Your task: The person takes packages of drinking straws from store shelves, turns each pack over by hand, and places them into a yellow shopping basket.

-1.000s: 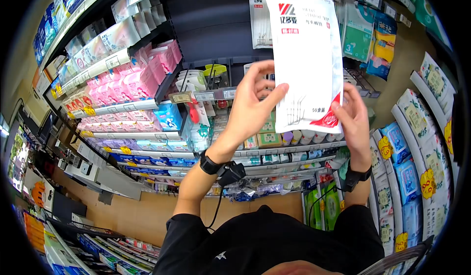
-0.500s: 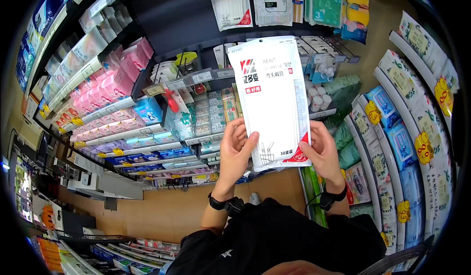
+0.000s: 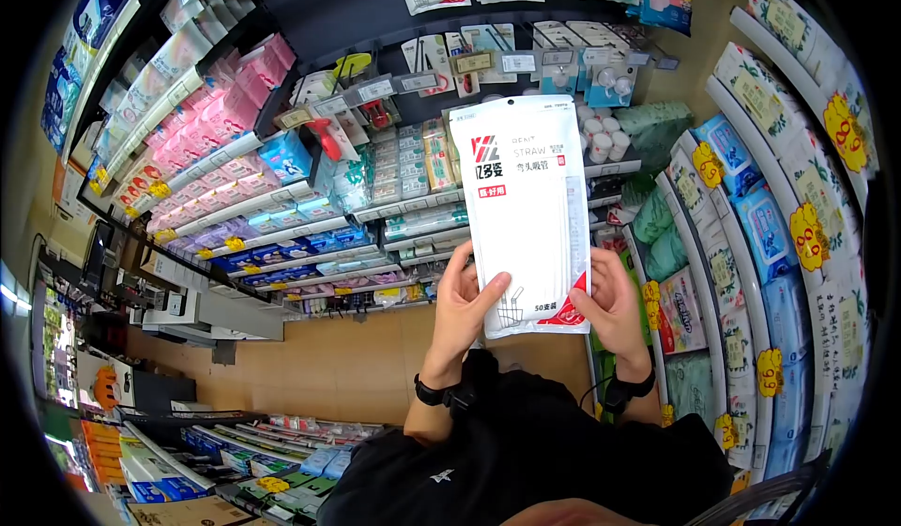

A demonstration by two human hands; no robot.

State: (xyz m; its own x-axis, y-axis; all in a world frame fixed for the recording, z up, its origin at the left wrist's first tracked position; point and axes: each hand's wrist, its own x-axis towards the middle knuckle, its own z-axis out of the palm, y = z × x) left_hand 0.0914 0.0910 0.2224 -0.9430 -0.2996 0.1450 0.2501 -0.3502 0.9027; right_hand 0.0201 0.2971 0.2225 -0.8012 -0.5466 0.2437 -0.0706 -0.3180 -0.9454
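A white pack of bent straws (image 3: pixel 524 230) is held upright in front of my chest, its printed front facing me. My left hand (image 3: pixel 465 293) grips its lower left edge, the thumb lying on the front and the fingers behind. On the lower right edge, my right hand (image 3: pixel 610 299) pinches it the same way, its thumb beside the red corner print. The fingers behind the pack are partly hidden. Dark bands with small devices circle both wrists.
Shelves with pink packs (image 3: pixel 225 118) stand to the left. Hooks with hanging goods and price tags (image 3: pixel 518 63) are ahead. Blue wipe packs (image 3: pixel 765 230) and yellow price signs line the right shelves. Tan floor (image 3: pixel 347 362) shows below; another goods rack (image 3: pixel 253 456) is at the lower left.
The straw pack and both hands sit slightly lower in view, uncovering more of the hooks behind. The shelves have shifted a little with my head. Both hands keep their hold.
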